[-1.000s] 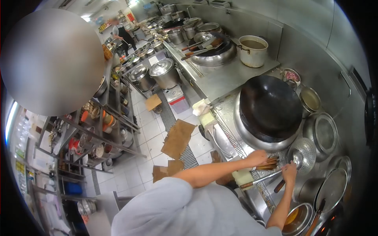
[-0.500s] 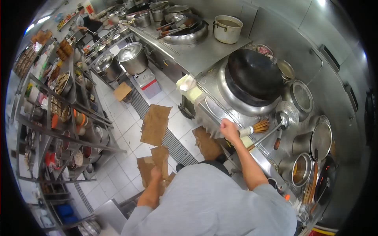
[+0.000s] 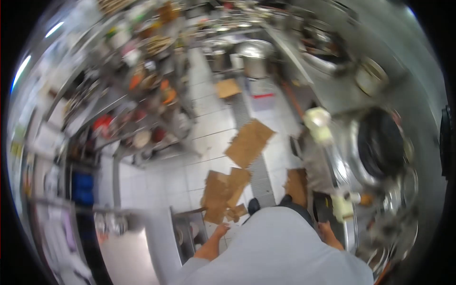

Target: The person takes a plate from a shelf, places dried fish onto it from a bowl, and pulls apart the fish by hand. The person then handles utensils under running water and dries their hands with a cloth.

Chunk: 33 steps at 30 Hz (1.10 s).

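My left hand (image 3: 222, 230) hangs low at my left side, its fingers loosely curled, with no object showing in them. It is near torn brown cardboard pieces (image 3: 216, 194) on the floor, apart from them. My right hand (image 3: 326, 230) is down at my right side, close to the front edge of the stove counter. Its fingers are blurred, and I cannot make out whether they hold anything. On the counter beyond it is a bamboo brush (image 3: 365, 198), smeared by motion. A large black wok (image 3: 380, 142) sits on the stove.
A larger cardboard sheet (image 3: 250, 142) lies across the floor drain (image 3: 261, 173). Left stands a metal rack (image 3: 114, 109) of containers, with a steel worktable (image 3: 126, 254) nearer me. Lidded steel pots (image 3: 255, 59) stand ahead; a white pot (image 3: 371, 77) is on the right counter.
My view has swung left, and the stove now sits further right. My right hand has drawn back from beside the brush to my side. My left hand still hangs low.
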Each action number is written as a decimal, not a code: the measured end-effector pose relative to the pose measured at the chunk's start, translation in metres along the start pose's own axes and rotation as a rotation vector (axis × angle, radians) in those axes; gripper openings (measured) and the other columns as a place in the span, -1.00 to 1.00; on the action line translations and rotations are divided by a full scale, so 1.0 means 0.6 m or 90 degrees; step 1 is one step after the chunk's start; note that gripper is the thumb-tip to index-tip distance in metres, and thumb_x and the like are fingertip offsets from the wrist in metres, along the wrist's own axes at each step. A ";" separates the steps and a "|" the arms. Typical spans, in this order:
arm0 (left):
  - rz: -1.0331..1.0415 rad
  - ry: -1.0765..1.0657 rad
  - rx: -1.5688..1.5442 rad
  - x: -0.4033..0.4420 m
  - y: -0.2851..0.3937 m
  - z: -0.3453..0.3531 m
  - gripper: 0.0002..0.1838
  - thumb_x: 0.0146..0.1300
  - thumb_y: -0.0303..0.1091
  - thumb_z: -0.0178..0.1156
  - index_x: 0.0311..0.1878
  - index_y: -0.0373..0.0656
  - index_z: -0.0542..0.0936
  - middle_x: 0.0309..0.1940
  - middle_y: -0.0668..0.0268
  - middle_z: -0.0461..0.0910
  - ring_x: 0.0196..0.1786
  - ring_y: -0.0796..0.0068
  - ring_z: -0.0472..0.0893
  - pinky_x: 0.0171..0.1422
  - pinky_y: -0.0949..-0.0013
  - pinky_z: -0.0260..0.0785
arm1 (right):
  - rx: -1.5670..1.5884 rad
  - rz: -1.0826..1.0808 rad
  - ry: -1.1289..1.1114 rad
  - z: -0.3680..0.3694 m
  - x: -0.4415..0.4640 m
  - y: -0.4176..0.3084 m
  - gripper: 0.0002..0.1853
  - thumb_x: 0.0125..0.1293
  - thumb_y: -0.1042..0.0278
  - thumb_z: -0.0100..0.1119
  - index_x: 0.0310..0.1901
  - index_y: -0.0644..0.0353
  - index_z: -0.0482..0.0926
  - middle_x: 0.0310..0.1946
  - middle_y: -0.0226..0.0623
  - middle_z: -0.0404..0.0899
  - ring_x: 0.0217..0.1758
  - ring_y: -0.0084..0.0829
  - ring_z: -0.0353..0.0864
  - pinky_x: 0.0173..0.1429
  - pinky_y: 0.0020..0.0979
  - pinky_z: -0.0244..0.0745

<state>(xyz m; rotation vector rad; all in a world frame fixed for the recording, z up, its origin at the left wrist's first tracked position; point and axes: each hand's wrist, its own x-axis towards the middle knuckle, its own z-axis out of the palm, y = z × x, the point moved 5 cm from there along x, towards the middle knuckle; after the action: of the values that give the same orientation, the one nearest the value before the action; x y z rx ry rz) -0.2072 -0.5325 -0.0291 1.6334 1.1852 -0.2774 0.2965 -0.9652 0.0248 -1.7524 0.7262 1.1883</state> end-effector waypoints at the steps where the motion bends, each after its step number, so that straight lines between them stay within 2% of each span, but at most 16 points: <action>1: 0.062 -0.022 -0.015 -0.003 0.030 0.002 -0.69 0.12 -0.26 0.33 -0.07 -0.13 0.64 -0.10 0.14 0.66 -0.04 0.24 0.63 0.10 0.31 0.45 | 0.024 -0.037 0.033 0.014 -0.002 -0.036 -0.24 0.20 0.24 0.26 0.40 0.00 0.12 0.16 -0.05 0.35 0.15 -0.14 0.45 -0.06 0.02 0.56; 3: -0.076 0.009 -0.180 -0.014 0.095 -0.017 -0.67 0.14 -0.28 0.31 -0.03 -0.17 0.62 -0.11 0.17 0.65 -0.11 0.37 0.64 0.02 0.37 0.48 | 0.036 -0.087 0.049 0.051 0.012 -0.102 -0.34 0.23 0.23 0.22 0.34 0.02 0.19 0.18 -0.08 0.32 0.14 -0.15 0.45 -0.05 0.00 0.57; 8: -0.047 0.082 -0.344 0.031 0.218 -0.087 -0.64 0.18 -0.29 0.27 0.03 -0.18 0.57 -0.18 0.24 0.63 -0.19 0.46 0.61 -0.12 0.40 0.49 | 0.722 -0.154 0.026 0.093 0.095 -0.241 -0.57 0.28 0.28 0.14 0.18 0.04 0.35 0.18 -0.17 0.27 0.12 -0.17 0.46 0.03 0.03 0.59; 10: -0.024 0.103 -0.357 0.072 0.269 -0.126 -0.64 0.19 -0.28 0.26 0.04 -0.18 0.56 -0.20 0.25 0.62 -0.21 0.46 0.61 -0.16 0.40 0.48 | 0.770 -0.113 -0.029 0.111 0.125 -0.247 -0.63 0.26 0.37 0.13 0.10 0.08 0.39 0.07 -0.23 0.36 0.08 -0.24 0.48 0.05 0.01 0.56; 12: 0.107 0.120 -0.290 0.120 0.340 -0.158 -0.65 0.21 -0.27 0.24 0.04 -0.17 0.57 -0.21 0.27 0.62 -0.19 0.45 0.60 -0.11 0.40 0.47 | 0.705 -0.114 -0.204 0.145 0.175 -0.257 -0.71 0.25 0.39 0.12 0.01 0.15 0.42 -0.09 -0.29 0.45 -0.03 -0.31 0.52 0.05 -0.08 0.54; 14: 0.201 0.115 -0.222 0.153 0.430 -0.170 -0.64 0.22 -0.25 0.23 0.05 -0.16 0.56 -0.19 0.27 0.62 -0.14 0.44 0.59 -0.04 0.37 0.45 | 0.612 -0.156 -0.250 0.185 0.140 -0.262 -0.74 0.20 0.43 0.12 -0.06 0.16 0.42 -0.18 -0.31 0.50 -0.09 -0.36 0.53 0.02 -0.17 0.53; 16: 0.308 0.078 -0.123 0.189 0.534 -0.156 -0.62 0.21 -0.24 0.23 0.08 -0.15 0.55 -0.13 0.23 0.63 -0.05 0.37 0.59 0.05 0.33 0.44 | 0.108 -0.201 -0.136 0.206 0.097 -0.272 -0.77 0.11 0.49 0.09 -0.15 0.16 0.44 -0.22 -0.29 0.51 -0.05 -0.34 0.52 0.10 -0.10 0.48; 20: 0.414 -0.102 0.051 0.212 0.746 -0.040 -0.51 0.17 -0.25 0.28 0.16 -0.18 0.51 0.06 0.13 0.58 0.16 0.28 0.54 0.26 0.28 0.38 | 0.116 -0.287 -0.174 0.254 0.074 -0.298 -0.78 0.00 0.53 0.06 -0.24 0.18 0.43 -0.18 -0.24 0.52 0.04 -0.26 0.47 0.21 0.11 0.34; 22: 0.418 -0.171 0.159 0.191 0.842 0.037 -0.31 0.09 -0.21 0.34 0.31 -0.14 0.38 0.16 0.05 0.51 0.23 0.16 0.49 0.33 0.21 0.31 | 0.411 -0.137 -0.471 0.292 0.071 -0.315 -0.76 -0.04 0.53 0.04 -0.25 0.25 0.45 -0.16 -0.22 0.51 0.01 -0.18 0.51 0.23 0.11 0.34; 23: 0.524 -0.175 0.187 0.168 0.888 0.073 -0.23 0.06 -0.20 0.35 0.36 -0.13 0.31 0.18 0.03 0.49 0.23 0.11 0.48 0.35 0.19 0.28 | 0.517 -0.143 -0.626 0.289 0.061 -0.322 -0.68 -0.03 0.58 0.01 -0.16 0.34 0.49 -0.11 -0.17 0.55 -0.02 -0.15 0.58 0.16 -0.03 0.48; 24: 0.630 -0.179 0.214 0.153 0.922 0.111 -0.15 0.04 -0.19 0.37 0.41 -0.11 0.24 0.20 0.00 0.47 0.24 0.05 0.47 0.37 0.17 0.25 | 0.530 -0.150 -0.622 0.283 0.044 -0.330 -0.68 -0.03 0.58 0.01 -0.16 0.34 0.49 -0.11 -0.17 0.55 -0.02 -0.15 0.58 0.16 -0.03 0.48; 26: 0.736 -0.250 0.271 0.186 0.936 0.206 -0.11 -0.01 -0.25 0.36 0.44 -0.11 0.21 0.20 -0.07 0.46 0.24 -0.03 0.45 0.37 0.18 0.24 | 0.592 -0.291 -0.582 0.263 -0.047 -0.366 -0.90 -0.02 0.58 0.00 -0.44 0.24 0.50 -0.36 -0.20 0.57 -0.20 -0.22 0.57 0.05 -0.10 0.51; 28: 0.649 -0.321 0.395 0.161 0.987 0.223 -0.18 -0.03 -0.31 0.32 0.39 -0.08 0.30 0.11 -0.09 0.52 0.17 -0.05 0.50 0.29 0.17 0.32 | 0.607 -0.291 -0.567 0.230 -0.100 -0.380 -0.86 0.05 0.56 0.05 -0.32 0.27 0.54 -0.29 -0.19 0.61 -0.21 -0.24 0.57 0.00 -0.18 0.51; 30: 0.490 -0.282 0.544 0.183 0.990 0.237 -0.34 -0.02 -0.38 0.23 0.26 -0.10 0.43 0.03 -0.08 0.56 0.11 -0.04 0.54 0.18 0.09 0.40 | 0.339 -0.272 -0.577 0.221 -0.118 -0.375 -0.70 0.18 0.53 0.10 -0.03 0.35 0.50 -0.06 -0.19 0.61 0.05 -0.20 0.61 0.14 -0.16 0.55; 31: 0.554 -0.226 0.500 0.157 1.016 0.229 -0.50 -0.02 -0.35 0.24 0.09 -0.16 0.53 -0.09 -0.04 0.60 -0.01 -0.01 0.59 0.05 0.10 0.44 | 0.345 -0.268 -0.579 0.223 -0.099 -0.372 -0.70 0.18 0.53 0.10 -0.03 0.35 0.50 -0.06 -0.19 0.61 0.05 -0.20 0.61 0.14 -0.16 0.55; 33: 0.563 -0.277 0.449 0.099 1.065 0.238 -0.51 0.00 -0.27 0.26 0.06 -0.16 0.52 -0.13 -0.01 0.62 -0.04 -0.02 0.59 0.03 0.12 0.43 | 0.244 -0.223 -0.491 0.242 -0.055 -0.354 -0.70 0.31 0.34 0.09 0.03 0.25 0.48 -0.14 -0.28 0.63 0.03 -0.22 0.61 0.13 -0.19 0.54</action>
<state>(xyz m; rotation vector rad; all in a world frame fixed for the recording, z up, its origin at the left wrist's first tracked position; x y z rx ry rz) 0.3831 -0.5916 0.2547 2.3698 -0.0572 -0.4682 0.3993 -0.7403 0.1032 -0.9343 0.1511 1.2459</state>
